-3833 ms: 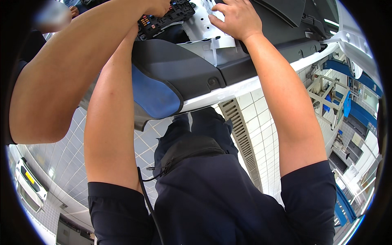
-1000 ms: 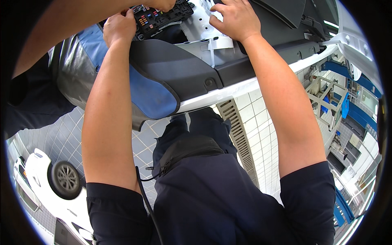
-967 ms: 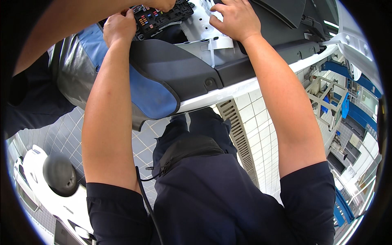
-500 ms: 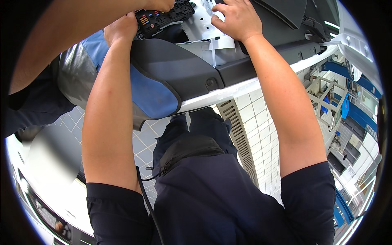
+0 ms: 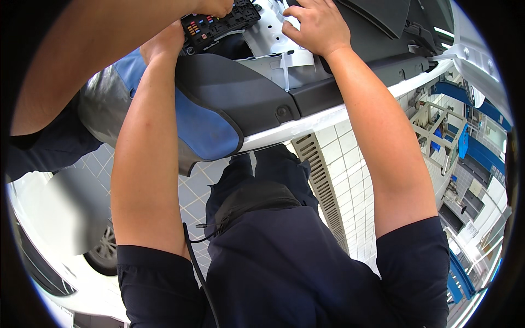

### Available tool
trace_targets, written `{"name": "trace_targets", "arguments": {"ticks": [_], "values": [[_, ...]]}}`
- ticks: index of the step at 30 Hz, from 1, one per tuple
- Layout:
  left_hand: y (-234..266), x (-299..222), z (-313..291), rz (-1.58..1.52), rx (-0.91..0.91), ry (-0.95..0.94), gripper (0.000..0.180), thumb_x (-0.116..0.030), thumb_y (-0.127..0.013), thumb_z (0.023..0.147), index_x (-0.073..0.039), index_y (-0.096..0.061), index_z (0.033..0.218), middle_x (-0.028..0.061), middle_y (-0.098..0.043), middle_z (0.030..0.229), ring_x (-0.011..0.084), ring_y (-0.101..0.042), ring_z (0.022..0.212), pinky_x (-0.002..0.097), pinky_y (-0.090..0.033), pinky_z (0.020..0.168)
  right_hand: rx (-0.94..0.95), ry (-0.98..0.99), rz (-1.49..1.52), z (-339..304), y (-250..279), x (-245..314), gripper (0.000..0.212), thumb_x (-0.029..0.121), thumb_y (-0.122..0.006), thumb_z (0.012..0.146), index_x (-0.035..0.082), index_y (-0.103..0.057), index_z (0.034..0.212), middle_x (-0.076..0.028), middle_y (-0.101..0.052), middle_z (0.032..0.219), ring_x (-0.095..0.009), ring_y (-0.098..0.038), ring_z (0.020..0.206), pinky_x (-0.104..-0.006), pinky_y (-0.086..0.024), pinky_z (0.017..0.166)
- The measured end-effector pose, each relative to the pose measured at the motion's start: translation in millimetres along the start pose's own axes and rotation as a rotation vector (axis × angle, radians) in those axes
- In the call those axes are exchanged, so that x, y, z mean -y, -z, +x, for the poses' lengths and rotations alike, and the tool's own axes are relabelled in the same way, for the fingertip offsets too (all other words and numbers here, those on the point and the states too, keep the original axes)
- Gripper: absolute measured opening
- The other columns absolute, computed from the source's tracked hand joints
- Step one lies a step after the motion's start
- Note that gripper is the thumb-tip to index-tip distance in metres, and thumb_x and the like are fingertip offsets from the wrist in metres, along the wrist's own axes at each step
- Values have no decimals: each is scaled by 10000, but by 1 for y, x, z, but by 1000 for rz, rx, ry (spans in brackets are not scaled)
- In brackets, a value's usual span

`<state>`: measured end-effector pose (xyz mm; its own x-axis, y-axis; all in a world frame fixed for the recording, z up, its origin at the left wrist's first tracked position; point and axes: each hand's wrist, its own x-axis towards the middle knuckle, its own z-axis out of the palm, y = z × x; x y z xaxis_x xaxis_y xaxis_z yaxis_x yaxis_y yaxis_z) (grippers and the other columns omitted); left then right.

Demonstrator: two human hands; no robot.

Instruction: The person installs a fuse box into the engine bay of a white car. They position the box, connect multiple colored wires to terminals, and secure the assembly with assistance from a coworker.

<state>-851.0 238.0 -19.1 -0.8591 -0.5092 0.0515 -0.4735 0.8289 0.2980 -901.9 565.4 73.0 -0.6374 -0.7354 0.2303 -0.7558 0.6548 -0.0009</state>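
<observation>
A black fuse box (image 5: 227,24) with small coloured fuses lies tilted at the top of the view, in the opening of a vehicle body. My left hand (image 5: 165,42) grips its left edge; the fingertips are mostly hidden behind it and behind a co-worker's arm. A co-worker's hand (image 5: 216,6), cut off by the top edge, is over the same box, touching its upper side. My right hand (image 5: 320,26) is open, fingers apart, beside the white metal panel (image 5: 268,38) and against black trim; it holds nothing visible. A white strip (image 5: 285,71) hangs below the panel.
A blue and grey protective cover (image 5: 210,131) drapes over the sill at left. Black trim (image 5: 235,90) lines the white sill edge (image 5: 306,124). The co-worker's forearm (image 5: 104,49) crosses at upper left. A floor grate (image 5: 322,186), metal rack (image 5: 437,131) and car wheel (image 5: 103,249) are farther off.
The co-worker's forearm has shifted slightly downward, covering more of my left hand. My hands and the fuse box stay nearly in place. A car wheel now shows at lower left.
</observation>
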Motion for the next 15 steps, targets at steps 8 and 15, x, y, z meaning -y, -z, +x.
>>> {"name": "trace_targets", "arguments": {"ticks": [8, 15], "values": [[1, -7, -4, -59, 28, 122, 394, -471, -567, 992, -207, -752, 1219, 141, -734, 1232, 365, -665, 1196, 476, -518, 1006, 4, 2, 5, 0, 0, 0, 277, 326, -759, 770, 119, -788, 951, -100, -591, 1450, -331, -456, 1451, -505, -309, 1237], [13, -11, -7, -171, 96, 129, 414, -489, -597, 975, -199, -749, 1228, 102, -730, 1274, 344, -662, 1210, 458, -508, 1014, 13, 0, 12, 1, 4, 0, 276, 306, -782, 760, 105, -786, 950, -108, -590, 1445, -338, -458, 1448, -509, -313, 1235]]}}
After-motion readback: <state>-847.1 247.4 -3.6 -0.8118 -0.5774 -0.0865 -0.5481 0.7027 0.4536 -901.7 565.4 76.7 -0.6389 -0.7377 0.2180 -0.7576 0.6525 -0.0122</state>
